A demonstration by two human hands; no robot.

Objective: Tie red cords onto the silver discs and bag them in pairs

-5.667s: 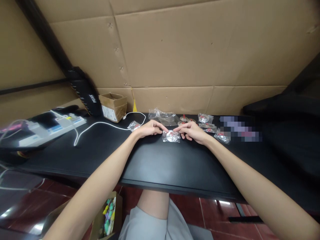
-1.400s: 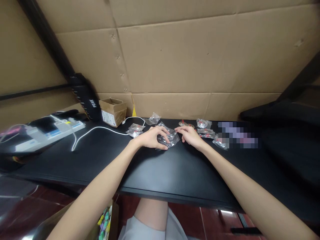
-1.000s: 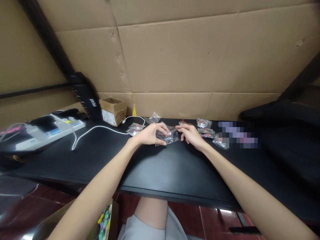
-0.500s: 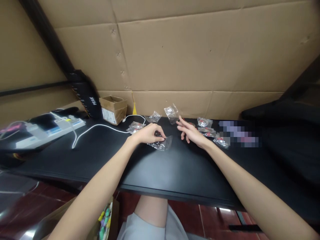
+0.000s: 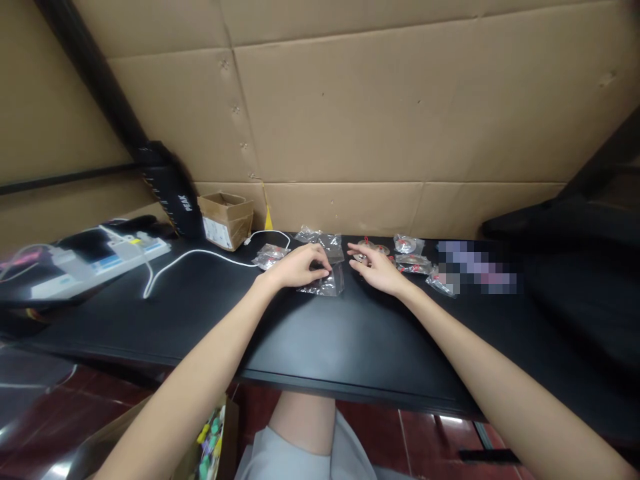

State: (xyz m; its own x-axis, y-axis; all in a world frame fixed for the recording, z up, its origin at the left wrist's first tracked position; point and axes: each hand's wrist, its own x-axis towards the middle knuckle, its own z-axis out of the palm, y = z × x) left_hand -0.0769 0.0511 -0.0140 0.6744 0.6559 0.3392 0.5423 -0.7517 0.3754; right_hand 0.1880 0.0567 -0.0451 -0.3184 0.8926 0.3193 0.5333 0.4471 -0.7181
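Observation:
My left hand (image 5: 303,265) is closed, thumb and fingertips pinching a clear plastic bag (image 5: 327,285) above the black table. Its contents, if any, are hard to make out. Just behind the fingers lies another clear bag (image 5: 331,247). Over on the right, my right hand (image 5: 383,268) has its fingers apart and holds nothing. Those fingertips hover by several round discs with red parts (image 5: 367,245), partly covered by the hand. Beyond the hand are bagged discs, one of them a clear packet (image 5: 409,245) with a red centre.
Left of my hands sits a bagged item (image 5: 271,255) beside a white cable (image 5: 200,252). A small cardboard box (image 5: 227,220) and a black bottle-shaped object (image 5: 173,193) stand near the cardboard wall (image 5: 350,100). A white power strip (image 5: 105,263) lies far left; dark fabric (image 5: 590,287) covers the right.
The clear bag that was up in the air by my right fingertips now lies on the table behind my left hand. My right hand has shifted slightly left, towards the discs.

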